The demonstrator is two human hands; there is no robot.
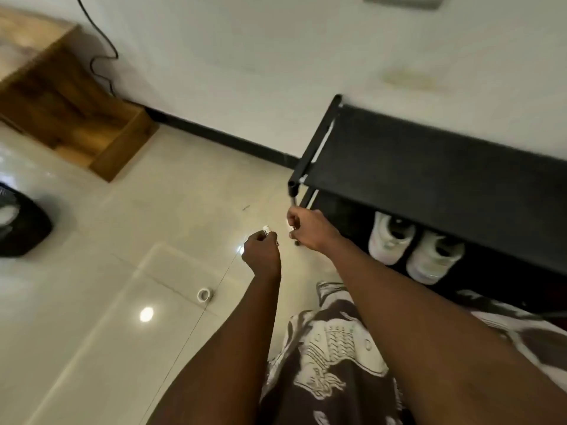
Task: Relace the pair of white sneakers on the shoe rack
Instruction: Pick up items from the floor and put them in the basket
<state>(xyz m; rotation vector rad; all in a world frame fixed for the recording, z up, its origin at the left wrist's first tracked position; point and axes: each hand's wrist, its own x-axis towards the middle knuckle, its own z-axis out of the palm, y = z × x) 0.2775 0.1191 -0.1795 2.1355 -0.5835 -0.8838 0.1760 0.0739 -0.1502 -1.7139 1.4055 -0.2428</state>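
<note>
Off the corner of the black tube-framed shoe rack (429, 167), over open cream tiles (184, 194), left hand (261, 253) and right hand (308, 230) pinch white tabs (266, 230)

Left hand (260, 251) and right hand (307, 230) out over floor (101, 234), each pinching a small white piece (266, 230). White sneakers (390, 238) side by side on shoe rack (429, 167), lower shelf.
</note>
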